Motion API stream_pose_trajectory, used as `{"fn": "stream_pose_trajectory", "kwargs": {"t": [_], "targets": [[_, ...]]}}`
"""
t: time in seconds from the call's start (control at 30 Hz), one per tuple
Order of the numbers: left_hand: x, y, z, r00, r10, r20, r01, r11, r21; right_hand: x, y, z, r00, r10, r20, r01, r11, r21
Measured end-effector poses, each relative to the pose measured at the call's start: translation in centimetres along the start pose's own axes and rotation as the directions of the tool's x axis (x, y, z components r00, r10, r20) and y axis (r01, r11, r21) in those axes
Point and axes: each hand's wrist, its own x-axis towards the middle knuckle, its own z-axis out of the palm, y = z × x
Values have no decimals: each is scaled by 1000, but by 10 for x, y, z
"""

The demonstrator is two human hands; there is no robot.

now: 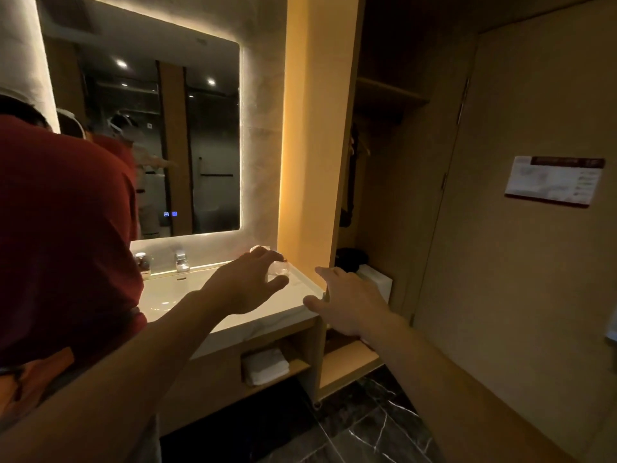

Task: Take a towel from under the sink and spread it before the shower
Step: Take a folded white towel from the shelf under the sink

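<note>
A folded white towel (265,365) lies on the open wooden shelf under the white sink counter (267,315). My left hand (245,284) hovers over the counter's right part with its fingers apart, holding nothing. My right hand (349,300) reaches out past the counter's right corner, open and empty. Both hands are well above the towel. The shower itself is only seen as a dark reflection in the mirror.
A person in a red shirt (63,248) bends over the basin at the left, close to my left arm. A lit mirror (150,135) hangs above the faucet (182,260). Clear glasses (278,267) stand on the counter. An open wardrobe niche (370,202) and a door (534,262) are on the right. Dark marble floor below.
</note>
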Motion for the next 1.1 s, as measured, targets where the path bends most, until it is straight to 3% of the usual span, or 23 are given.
{"fn": "stream_pose_trajectory", "kwargs": {"t": [0.63, 1.1], "targets": [[157, -69, 69, 997, -78, -2, 78, 996, 53, 191, 71, 58, 998, -67, -18, 69, 993, 92], [269, -173, 116, 989, -132, 62, 131, 991, 26, 340, 85, 105, 996, -87, 9, 86, 994, 62]]}}
